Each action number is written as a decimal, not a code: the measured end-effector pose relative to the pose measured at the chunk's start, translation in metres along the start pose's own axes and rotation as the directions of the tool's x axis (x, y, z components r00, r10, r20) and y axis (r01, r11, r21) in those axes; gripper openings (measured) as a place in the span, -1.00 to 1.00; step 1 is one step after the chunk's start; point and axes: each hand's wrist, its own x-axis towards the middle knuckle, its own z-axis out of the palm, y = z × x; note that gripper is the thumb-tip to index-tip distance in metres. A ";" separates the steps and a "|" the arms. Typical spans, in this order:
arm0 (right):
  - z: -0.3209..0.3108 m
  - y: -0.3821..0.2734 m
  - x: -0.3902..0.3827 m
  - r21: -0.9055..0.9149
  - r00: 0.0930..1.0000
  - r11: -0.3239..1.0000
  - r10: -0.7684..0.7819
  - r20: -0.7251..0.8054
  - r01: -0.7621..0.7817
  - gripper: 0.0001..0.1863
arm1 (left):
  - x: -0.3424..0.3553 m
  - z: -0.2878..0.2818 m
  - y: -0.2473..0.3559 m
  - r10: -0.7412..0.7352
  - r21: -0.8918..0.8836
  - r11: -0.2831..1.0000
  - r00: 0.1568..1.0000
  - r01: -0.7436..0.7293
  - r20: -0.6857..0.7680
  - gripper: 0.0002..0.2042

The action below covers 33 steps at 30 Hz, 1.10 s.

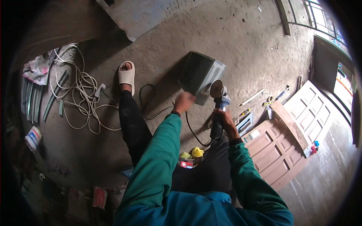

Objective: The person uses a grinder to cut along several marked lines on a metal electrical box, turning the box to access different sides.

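Observation:
My right hand (225, 119) grips an angle grinder (218, 126) by its dark body, with the exposed disc pointing up beside a dark metal box (196, 71) that has a lighter side panel. My left hand (184, 102) is at the box's lower left corner; its fingers are smeared, and I cannot tell whether it touches the box or holds anything. A black cord (192, 129) runs from the grinder's rear. Below it, between my legs, lie small yellow bags (198, 152).
At left are coiled white cables (85, 83), a power strip (99, 90) and metal strips (32, 101). My sandalled foot (126, 77) rests beside them. At right are hand tools (252, 97) and panelled wooden doors (271, 154); a large board (147, 13) stands at the top.

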 end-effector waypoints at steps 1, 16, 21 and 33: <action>-0.001 -0.001 0.001 0.001 1.000 1.000 -0.010 -0.002 0.010 -0.74 | 0.001 0.001 0.000 0.002 -0.002 1.000 1.000 -0.002 0.001 -0.65; -0.021 0.015 0.022 0.007 0.984 0.986 -0.165 0.061 0.165 -0.75 | 0.006 0.011 -0.001 -0.016 -0.068 0.998 0.999 0.019 0.043 -0.73; -0.016 0.014 0.015 -0.228 0.957 0.930 -0.285 0.054 0.290 -0.81 | 0.003 0.006 -0.003 -0.022 -0.053 0.998 0.999 0.023 0.027 -0.74; -0.033 0.020 0.024 0.076 0.994 0.994 -0.081 0.077 0.075 -0.67 | 0.004 0.008 0.013 -0.020 -0.052 0.998 1.000 0.021 0.025 -0.74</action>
